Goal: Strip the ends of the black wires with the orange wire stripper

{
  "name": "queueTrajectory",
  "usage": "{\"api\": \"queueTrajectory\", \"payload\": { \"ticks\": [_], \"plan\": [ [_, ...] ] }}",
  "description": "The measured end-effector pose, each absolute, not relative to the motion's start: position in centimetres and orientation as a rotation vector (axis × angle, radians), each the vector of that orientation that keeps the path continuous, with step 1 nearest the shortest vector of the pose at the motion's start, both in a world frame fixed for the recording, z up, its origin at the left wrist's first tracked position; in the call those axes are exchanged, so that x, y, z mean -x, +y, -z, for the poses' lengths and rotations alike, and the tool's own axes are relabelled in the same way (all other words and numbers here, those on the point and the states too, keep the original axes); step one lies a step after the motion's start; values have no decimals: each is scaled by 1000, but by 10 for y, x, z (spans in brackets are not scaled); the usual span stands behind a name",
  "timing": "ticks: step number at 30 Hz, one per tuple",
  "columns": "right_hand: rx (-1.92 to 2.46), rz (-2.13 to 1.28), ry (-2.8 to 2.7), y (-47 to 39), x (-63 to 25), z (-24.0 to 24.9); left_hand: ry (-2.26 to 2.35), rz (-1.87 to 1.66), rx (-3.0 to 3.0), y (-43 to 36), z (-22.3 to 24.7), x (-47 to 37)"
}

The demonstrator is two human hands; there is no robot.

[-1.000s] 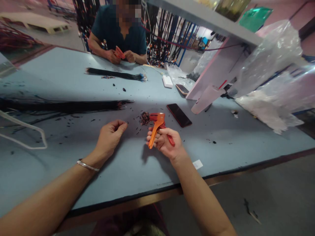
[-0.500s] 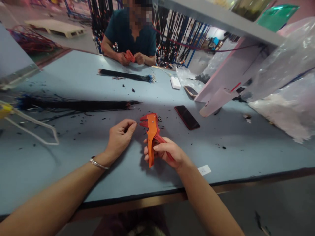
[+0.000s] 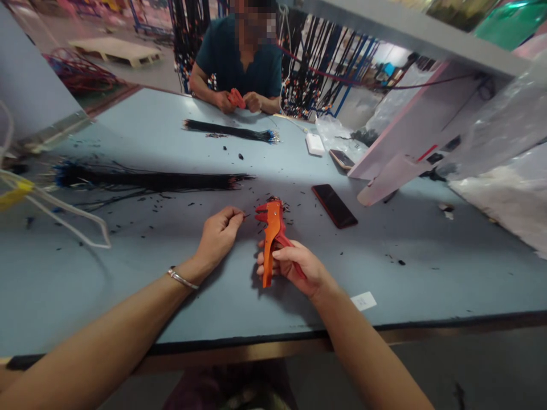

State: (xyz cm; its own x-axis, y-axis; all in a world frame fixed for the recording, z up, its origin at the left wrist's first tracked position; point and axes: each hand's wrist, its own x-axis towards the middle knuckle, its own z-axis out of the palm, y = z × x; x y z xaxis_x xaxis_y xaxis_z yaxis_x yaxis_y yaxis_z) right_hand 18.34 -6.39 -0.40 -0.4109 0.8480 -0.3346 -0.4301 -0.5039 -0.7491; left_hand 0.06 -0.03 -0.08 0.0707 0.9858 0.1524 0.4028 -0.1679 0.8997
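Hands (image 3: 220, 234) apart, orange stripper (image 3: 272, 228) in right (image 3: 304, 265)

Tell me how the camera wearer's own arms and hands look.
The left hand and right hand wear no gloves. No sleeves show on the left arm or right arm. A slim, shiny silver bracelet circles the left wrist; the right wrist is bare.

Blue-grey table (image 3: 427, 290), black wire bundles (image 3: 158, 181), phone (image 3: 334, 206), scattered scraps (image 3: 240, 156)

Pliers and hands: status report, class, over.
Right hand gripping orange pliers. Left hand pinching thin dark piece, apart from pliers. Phone lies right, not between them.
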Motion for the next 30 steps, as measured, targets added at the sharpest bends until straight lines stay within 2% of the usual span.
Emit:
{"api": "queueTrajectory", "payload": {
  "ticks": [7,14,30],
  "plan": [
    [949,-1972,-686,-62,-182,6,1272,-1161,-1624,-2,1,-2],
    [918,-1980,-668,-62,-182,7,1068,-1204,-1259,2,6,-3],
    [955,-1983,-630,-59,-181,5,1098,-1136,-1081,6,2,-1]
  ]
}}
